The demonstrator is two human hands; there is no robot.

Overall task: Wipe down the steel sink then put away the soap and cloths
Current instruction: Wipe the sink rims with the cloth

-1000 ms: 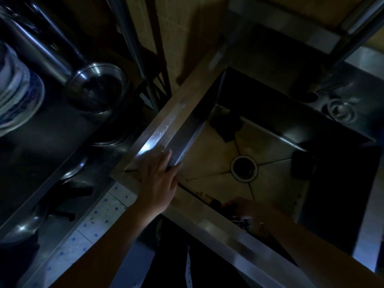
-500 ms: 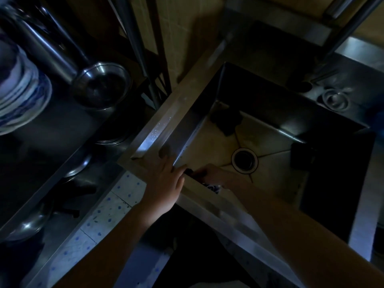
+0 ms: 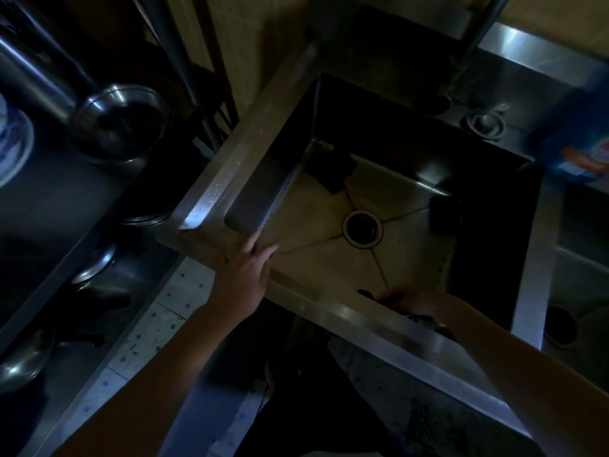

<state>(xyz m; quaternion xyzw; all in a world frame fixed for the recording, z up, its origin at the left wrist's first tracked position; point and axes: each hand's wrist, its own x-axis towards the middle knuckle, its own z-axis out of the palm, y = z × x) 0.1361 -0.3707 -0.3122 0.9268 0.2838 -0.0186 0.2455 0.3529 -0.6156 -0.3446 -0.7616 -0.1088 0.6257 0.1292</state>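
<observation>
Right hand has slid rightward, cloth lying along sink's near wall.

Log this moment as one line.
step: wiping steel sink | left hand: resting on near rim | right hand: dark cloth against near wall, grip unclear
</observation>
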